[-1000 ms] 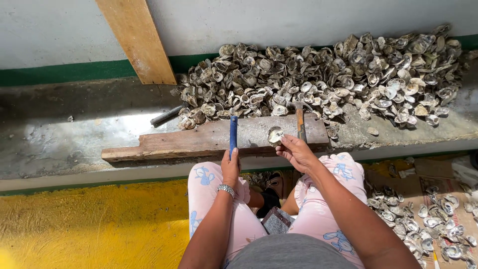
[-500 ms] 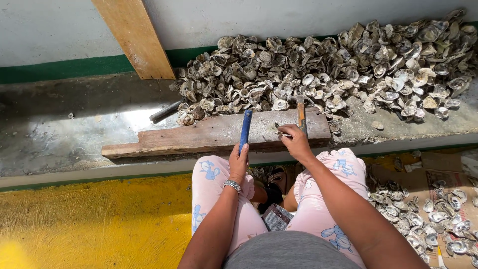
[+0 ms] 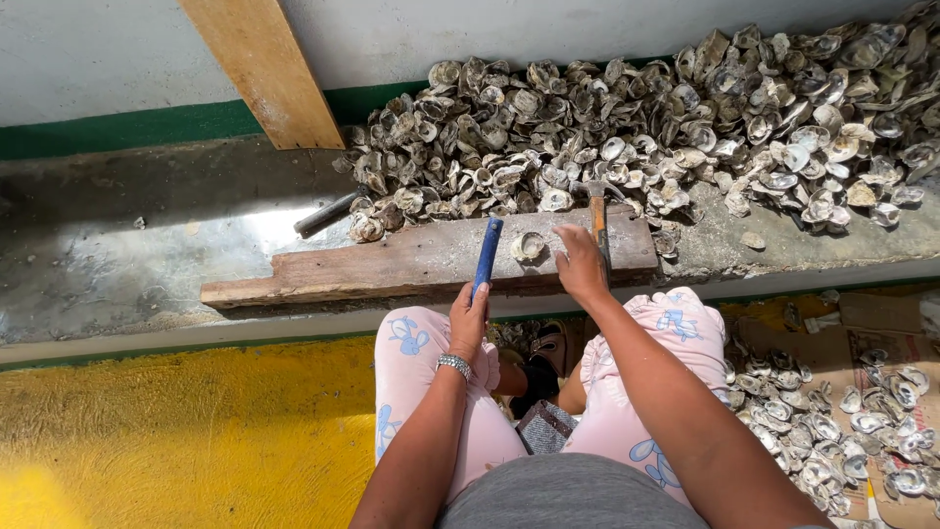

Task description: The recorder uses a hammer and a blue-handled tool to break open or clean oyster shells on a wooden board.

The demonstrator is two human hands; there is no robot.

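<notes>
1. A single oyster shell point(image 3: 528, 245) is lying on the worn wooden plank point(image 3: 392, 264), between the two hands and near the plank's far edge.
2. The left hand point(image 3: 469, 315) is gripping the lower end of a blue-handled tool point(image 3: 487, 256), fingers wrapped fully around it; the tool is pointing up and away across the plank, its tip sitting just left of the shell. A metal watch point(image 3: 453, 364) is circling that wrist.
3. The right hand point(image 3: 580, 264) is resting palm down on the plank just right of the shell, fingers loosely curled; whether it is pinching anything, I cannot tell. The forearm is stretching in from the lower right.
4. A hammer with a wooden handle point(image 3: 597, 220) is lying on the plank just beyond the right hand.
5. A large heap of empty shells point(image 3: 685, 118) is spreading along the concrete ledge point(image 3: 127, 235) behind the plank.
6. A flattened brown cardboard sheet point(image 3: 832, 348) is lying at lower right, with more shells point(image 3: 842, 431) scattered on it.
7. A slanted timber board point(image 3: 264, 69) is leaning against the white wall with its green stripe point(image 3: 117, 127); a yellow floor point(image 3: 176, 431) is showing at lower left.
</notes>
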